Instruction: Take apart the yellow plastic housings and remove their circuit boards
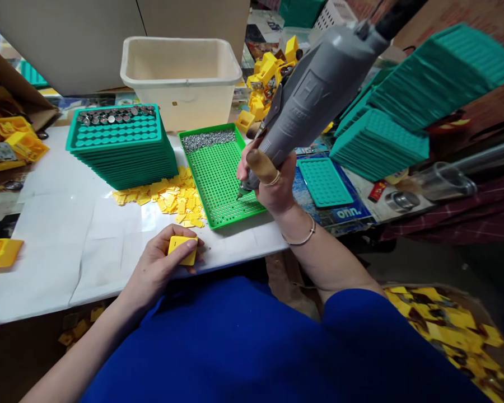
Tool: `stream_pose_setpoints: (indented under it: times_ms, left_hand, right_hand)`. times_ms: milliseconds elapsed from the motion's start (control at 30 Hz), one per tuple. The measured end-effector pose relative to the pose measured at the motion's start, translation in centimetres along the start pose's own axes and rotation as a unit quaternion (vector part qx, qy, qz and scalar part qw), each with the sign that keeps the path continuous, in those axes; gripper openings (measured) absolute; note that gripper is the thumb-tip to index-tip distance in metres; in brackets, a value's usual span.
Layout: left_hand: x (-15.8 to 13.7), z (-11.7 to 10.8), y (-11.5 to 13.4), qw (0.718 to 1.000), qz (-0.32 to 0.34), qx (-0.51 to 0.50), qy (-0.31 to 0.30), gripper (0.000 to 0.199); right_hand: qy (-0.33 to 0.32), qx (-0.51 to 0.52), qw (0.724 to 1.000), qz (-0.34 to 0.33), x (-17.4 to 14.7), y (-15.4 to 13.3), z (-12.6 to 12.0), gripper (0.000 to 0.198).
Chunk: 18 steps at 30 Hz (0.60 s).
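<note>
My left hand (168, 254) is closed around a small yellow plastic case (186, 256) at the table's front edge, thumb across its top. In my right hand (275, 187) is a grey electric screwdriver (315, 95), tilted with its tip pointing down over a green perforated tray (224, 184). A heap of small metal screws (208, 141) fills the tray's far end. Whether the bit carries a screw is too small to tell. Between the tray and my left hand lie loose flat yellow pieces (178, 196).
Stacked teal trays (126, 159), the top one holding round metal parts, stand left of the green tray. Behind is a whitish bin (185, 103). More teal trays (428, 84) lean at the right, near a single teal tray (325, 182). Yellow cases (453, 324) fill a container lower right.
</note>
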<state>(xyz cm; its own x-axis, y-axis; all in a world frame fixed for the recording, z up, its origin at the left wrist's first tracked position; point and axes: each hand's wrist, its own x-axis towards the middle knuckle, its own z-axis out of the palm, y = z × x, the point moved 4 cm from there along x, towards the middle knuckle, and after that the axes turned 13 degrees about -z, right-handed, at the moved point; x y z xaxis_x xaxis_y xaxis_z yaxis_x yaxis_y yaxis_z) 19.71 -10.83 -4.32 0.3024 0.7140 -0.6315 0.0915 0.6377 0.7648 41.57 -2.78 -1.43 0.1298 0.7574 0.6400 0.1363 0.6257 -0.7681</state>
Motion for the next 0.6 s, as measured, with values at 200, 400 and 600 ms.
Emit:
stream_pose_setpoints:
  times_ms: [200,400,600]
  left_hand:
    - [0.0,0.0,-0.1,1.000,0.001,-0.023,-0.010,0.026]
    - [0.9,-0.7,-0.9,0.993,-0.005,-0.103,-0.055,0.025]
    - [0.9,-0.4,-0.9,0.988,0.004,-0.136,-0.072,0.023]
  right_hand:
    - [0.010,0.025,1.000,-0.005,0.1,-0.2,0.1,0.046]
    - [0.021,0.035,0.999,-0.007,1.3,-2.8,0.4,0.046]
    - [0.001,0.128,0.991,-0.036,0.6,-6.8,3.9,0.042]
